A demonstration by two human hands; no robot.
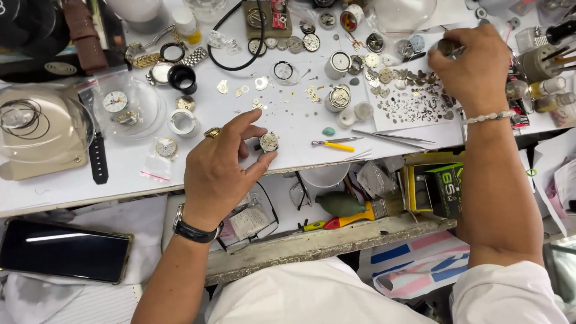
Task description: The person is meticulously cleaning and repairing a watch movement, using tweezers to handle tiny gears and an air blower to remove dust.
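Note:
My left hand [219,168] rests on the white bench and pinches a small round watch movement [269,142] between thumb and fingers. It wears a gold ring and a dark wristwatch. My right hand [471,66] reaches to the far right of the bench, fingers closed on a small round metal part [447,47] above a sheet strewn with several tiny watch parts [414,99]. A pearl bracelet sits on that wrist. Tweezers [390,138] and a yellow-handled tool [336,144] lie between the hands.
Watch cases, dials and movements crowd the back of the bench [336,99]. A clear dome cover [129,108] and black loupe [182,78] sit left. A dark phone [63,251] lies lower left. An open drawer [336,237] holds a blower, brush and boxes.

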